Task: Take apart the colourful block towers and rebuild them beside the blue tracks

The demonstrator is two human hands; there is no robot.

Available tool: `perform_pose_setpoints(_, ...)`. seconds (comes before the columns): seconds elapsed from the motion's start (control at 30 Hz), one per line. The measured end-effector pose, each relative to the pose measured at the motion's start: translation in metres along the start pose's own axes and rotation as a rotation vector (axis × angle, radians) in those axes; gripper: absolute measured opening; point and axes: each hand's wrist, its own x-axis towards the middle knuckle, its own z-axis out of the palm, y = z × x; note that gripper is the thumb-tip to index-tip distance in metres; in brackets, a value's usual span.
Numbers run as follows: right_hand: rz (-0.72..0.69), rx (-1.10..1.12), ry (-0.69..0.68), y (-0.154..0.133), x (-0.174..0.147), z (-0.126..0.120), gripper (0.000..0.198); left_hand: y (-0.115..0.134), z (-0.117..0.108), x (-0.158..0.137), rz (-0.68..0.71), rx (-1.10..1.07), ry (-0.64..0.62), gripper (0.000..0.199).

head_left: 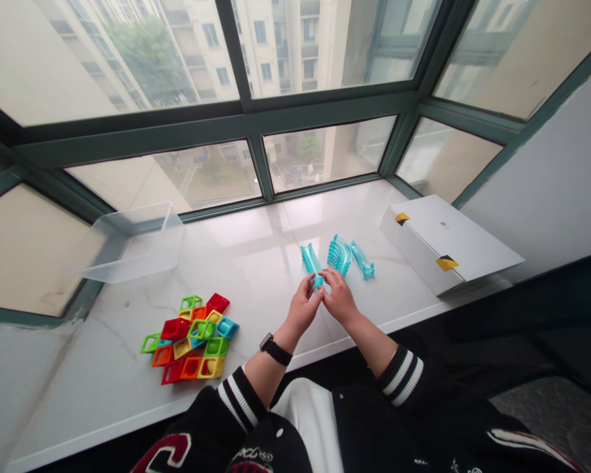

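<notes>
A translucent teal track piece point(310, 257), long and trough-shaped, points away from me just above or on the white ledge. My left hand point(304, 305) pinches its near end from the left, and a dark watch is on that wrist. From the right, my right hand point(340, 299) closes its fingers on the same end. The fingertips partly cover that end. Just beyond my right hand lie curved teal track pieces point(340, 253), close together or stacked. Right of them is another narrow teal track piece point(363, 260).
A pile of colourful square-framed blocks point(192, 338) lies on the ledge point(256, 276) at left. Behind it stands a clear plastic bin point(142, 259). A white box point(465, 240) with black-and-yellow tape sits at right. Windows border the ledge's far side.
</notes>
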Motion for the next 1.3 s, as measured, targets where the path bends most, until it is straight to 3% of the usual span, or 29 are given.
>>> perform_pose_setpoints(1.0,0.016,-0.007,-0.009,0.008,-0.009,0.001,0.037,0.007,-0.006,-0.003,-0.033,0.114,0.04,0.06)
perform_pose_setpoints(1.3,0.156,0.129,0.023,0.017,-0.02,0.008,0.046,-0.005,-0.004,-0.008,-0.054,0.056,0.042,0.07)
